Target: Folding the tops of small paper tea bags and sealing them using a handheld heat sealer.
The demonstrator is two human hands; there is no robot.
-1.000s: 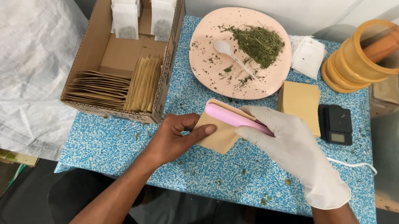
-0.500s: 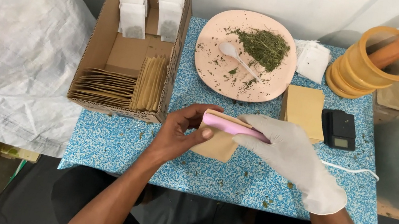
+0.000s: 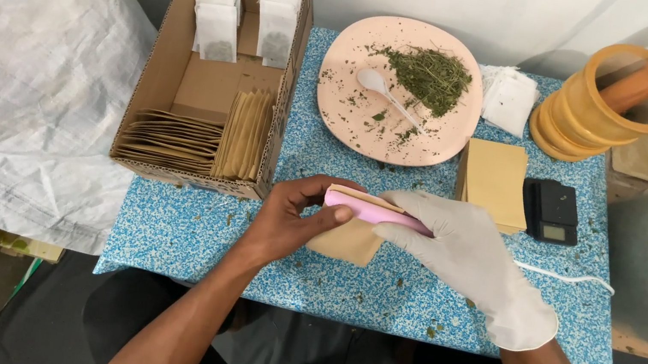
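Nearest me, the bare left hand (image 3: 287, 224) pinches a small brown paper pouch (image 3: 345, 237) lying low over the blue speckled table (image 3: 186, 230); the gloved right hand (image 3: 460, 251) grips a pink bar-shaped tool (image 3: 372, 209), clamped across the pouch's top edge, perhaps a sealer, though the hand hides much of it; a white cord (image 3: 565, 276) trails rightward from under the glove; just beyond lie a stack of brown pouches (image 3: 496, 181) and a small black scale (image 3: 552, 211); left stands a cardboard box (image 3: 147, 106) of envelopes and white sachets; farther off, a pink plate (image 3: 351, 117) with dried herbs (image 3: 432, 74) and a white spoon (image 3: 385, 95), then a wooden mortar (image 3: 602, 122)
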